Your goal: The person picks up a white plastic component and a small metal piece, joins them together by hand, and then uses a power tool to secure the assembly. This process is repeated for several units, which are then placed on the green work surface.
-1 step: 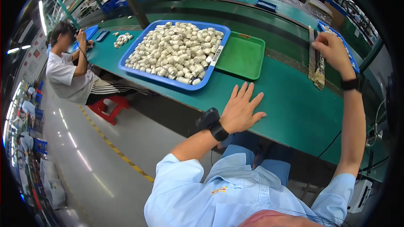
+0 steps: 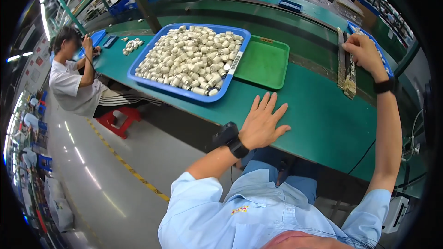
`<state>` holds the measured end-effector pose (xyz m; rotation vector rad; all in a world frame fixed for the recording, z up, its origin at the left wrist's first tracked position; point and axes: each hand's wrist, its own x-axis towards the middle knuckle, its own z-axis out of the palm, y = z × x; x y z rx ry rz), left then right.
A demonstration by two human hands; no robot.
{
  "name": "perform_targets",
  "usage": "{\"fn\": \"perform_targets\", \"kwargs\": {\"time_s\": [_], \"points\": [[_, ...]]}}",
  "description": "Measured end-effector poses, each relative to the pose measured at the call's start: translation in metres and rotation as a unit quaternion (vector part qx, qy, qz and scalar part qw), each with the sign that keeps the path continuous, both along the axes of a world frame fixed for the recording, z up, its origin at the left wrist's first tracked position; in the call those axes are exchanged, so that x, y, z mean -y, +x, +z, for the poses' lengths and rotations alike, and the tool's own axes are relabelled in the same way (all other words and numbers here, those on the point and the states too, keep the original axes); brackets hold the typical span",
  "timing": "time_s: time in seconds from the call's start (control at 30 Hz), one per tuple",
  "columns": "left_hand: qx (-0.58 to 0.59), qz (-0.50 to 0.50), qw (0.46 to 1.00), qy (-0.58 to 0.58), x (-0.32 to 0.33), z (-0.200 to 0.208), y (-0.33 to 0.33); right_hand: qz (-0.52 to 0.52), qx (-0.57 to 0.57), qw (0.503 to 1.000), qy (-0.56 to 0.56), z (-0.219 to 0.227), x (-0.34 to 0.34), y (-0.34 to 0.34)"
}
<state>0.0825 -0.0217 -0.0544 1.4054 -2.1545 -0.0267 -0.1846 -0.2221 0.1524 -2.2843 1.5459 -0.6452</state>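
Note:
My left hand [image 2: 264,123] lies flat on the green tabletop by its near edge, fingers spread, holding nothing. Beyond its fingertips stands a shallow green tray [image 2: 262,68] with nothing seen in it. To the left, a large blue tray [image 2: 171,93] holds a heap of small whitish cylindrical parts [image 2: 194,57]. My right hand [image 2: 367,54] is raised at the far right, fingers curled together over a long narrow strip [image 2: 342,67] with worn tape on it. Whatever those fingers pinch, if anything, is hidden. Behind that hand a second blue tray [image 2: 388,68] shows only in part.
A co-worker [image 2: 76,74] sits at the left on a red stool [image 2: 121,122], beside a small pile of whitish parts [image 2: 133,46]. A green post [image 2: 142,4] rises behind the large tray. At the back stands a small dark blue tray [image 2: 290,5]. A black cable [image 2: 362,159] hangs near the right edge.

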Motion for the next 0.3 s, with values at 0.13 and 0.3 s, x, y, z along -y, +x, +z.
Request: {"fn": "perform_targets", "kwargs": {"time_s": [0.13, 0.3], "points": [[0.0, -0.012, 0.999, 0.04, 0.002, 0.006, -0.003, -0.13, 0.115, 0.979, 0.104, -0.039, 0.091, -0.076], [0.043, -0.01, 0.99, 0.137, 0.01, 0.013, -0.007, -0.346, 0.268, 0.899, -0.033, -0.125, 0.16, -0.222]]}}
